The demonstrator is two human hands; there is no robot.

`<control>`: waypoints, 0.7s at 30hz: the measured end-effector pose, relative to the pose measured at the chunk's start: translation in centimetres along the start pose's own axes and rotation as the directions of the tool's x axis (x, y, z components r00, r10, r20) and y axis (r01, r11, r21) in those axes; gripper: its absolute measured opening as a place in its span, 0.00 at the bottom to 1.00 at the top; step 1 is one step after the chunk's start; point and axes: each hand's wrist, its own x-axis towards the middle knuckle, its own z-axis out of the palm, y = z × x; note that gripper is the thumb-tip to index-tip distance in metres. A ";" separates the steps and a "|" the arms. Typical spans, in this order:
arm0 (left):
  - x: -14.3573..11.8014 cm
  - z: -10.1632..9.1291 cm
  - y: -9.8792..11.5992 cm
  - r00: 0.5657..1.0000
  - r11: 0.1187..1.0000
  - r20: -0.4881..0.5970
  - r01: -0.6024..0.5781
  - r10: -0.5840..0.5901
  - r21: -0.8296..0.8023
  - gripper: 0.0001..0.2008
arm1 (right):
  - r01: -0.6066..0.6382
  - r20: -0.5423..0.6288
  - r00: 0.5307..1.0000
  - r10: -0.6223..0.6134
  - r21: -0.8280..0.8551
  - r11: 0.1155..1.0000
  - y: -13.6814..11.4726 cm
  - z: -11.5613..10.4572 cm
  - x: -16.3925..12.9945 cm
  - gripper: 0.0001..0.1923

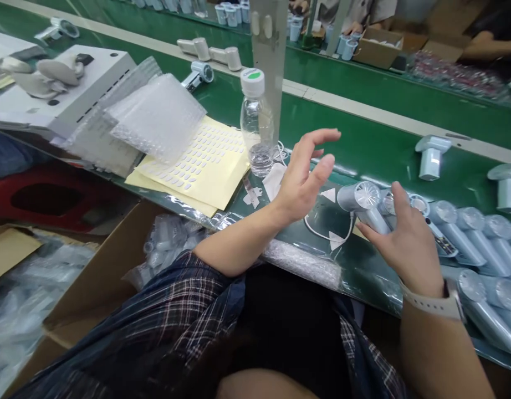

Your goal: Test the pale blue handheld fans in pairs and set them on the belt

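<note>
Head view, right hand (pixel 407 244): wrapped around the handle of a pale blue handheld fan (pixel 366 205); grasping it, fingers closed over the handle.
Fan position: round grille head sticks out to the left of the grasp, just above the green bench top (pixel 363 144), tilted.
Left hand (pixel 303 177): released, fingers spread and curved, holding nothing; hovers just left of the fan head, apart from it.
Left of the free hand: clear water bottle (pixel 255 127) with white cap, upright; beyond it yellow sticker sheets (pixel 205 166) under clear bubble bags (pixel 156 116).
Below the fan: white backing scraps (pixel 334 239) on the bench.
Right of the grasp: row of like fans (pixel 475 238) lying side by side, touching.
Wrist: white watch band (pixel 432 303).
Below the left forearm: cardboard box (pixel 97 282) of bagged parts.
</note>
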 end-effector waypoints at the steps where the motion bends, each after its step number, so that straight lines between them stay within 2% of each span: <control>1: -0.4 -0.2 0.7 0.996 0.999 0.082 -0.020 0.017 0.039 0.27 | 0.041 -0.004 0.999 -0.042 -0.121 0.992 0.5 0.0 0.4 0.54; 2: -0.9 -0.4 1.4 0.978 0.996 0.205 -0.043 0.026 0.082 0.26 | 0.085 -0.001 0.996 -0.087 -0.211 0.974 1.0 0.0 0.6 0.51; 3: -1.4 -0.5 2.0 0.940 0.989 0.340 -0.072 0.025 0.126 0.25 | 0.129 0.000 0.991 -0.134 -0.282 0.951 1.4 -0.1 0.8 0.48; 5: -2.5 -0.4 2.5 0.832 0.972 0.554 -0.130 0.000 0.194 0.24 | 0.205 -0.003 0.975 -0.223 -0.381 0.902 2.5 -0.9 1.3 0.44; 6: -2.9 -0.2 2.3 0.791 0.963 0.611 -0.138 -0.032 0.230 0.23 | 0.225 -0.009 0.969 -0.249 -0.396 0.890 3.4 -1.7 2.0 0.43; 8: -3.5 0.6 1.2 0.755 0.932 0.642 -0.124 -0.135 0.342 0.23 | 0.168 -0.051 0.978 -0.201 -0.368 0.914 6.4 -4.0 4.7 0.43; 9: -3.7 1.0 0.5 0.746 0.908 0.639 -0.119 -0.185 0.402 0.24 | 0.091 -0.088 0.988 -0.127 -0.334 0.938 8.5 -5.4 6.7 0.44; 10: -3.8 1.4 -0.2 0.736 0.885 0.641 -0.129 -0.218 0.448 0.24 | -0.058 -0.134 0.991 0.016 -0.317 0.947 10.9 -6.8 9.1 0.44; 11: -3.9 1.7 -0.8 0.720 0.870 0.656 -0.155 -0.224 0.468 0.25 | -0.240 -0.201 0.962 0.187 -0.289 0.927 13.4 -8.2 11.5 0.42; 13: -4.3 2.3 -1.7 0.663 0.868 0.726 -0.239 -0.182 0.436 0.26 | -0.361 -0.212 0.927 0.310 -0.276 0.891 18.4 -10.0 15.8 0.33; 15: -4.6 2.7 -2.2 0.613 0.876 0.779 -0.299 -0.128 0.379 0.27 | -0.383 -0.142 0.923 0.358 -0.259 0.887 22.7 -10.6 18.6 0.22; 16: -4.8 2.9 -2.4 0.605 0.877 0.788 -0.308 -0.117 0.367 0.28 | -0.368 -0.103 0.930 0.353 -0.249 0.896 24.3 -10.5 19.3 0.18; 18: -4.8 3.2 -2.8 0.607 0.882 0.783 -0.288 -0.133 0.373 0.30 | -0.300 -0.047 0.954 0.297 -0.230 0.926 26.8 -9.7 19.6 0.16; 21: -4.3 3.6 -3.3 0.594 0.893 0.776 -0.204 -0.212 0.401 0.30 | -0.194 0.014 0.979 0.203 -0.235 0.952 29.4 -8.6 19.1 0.19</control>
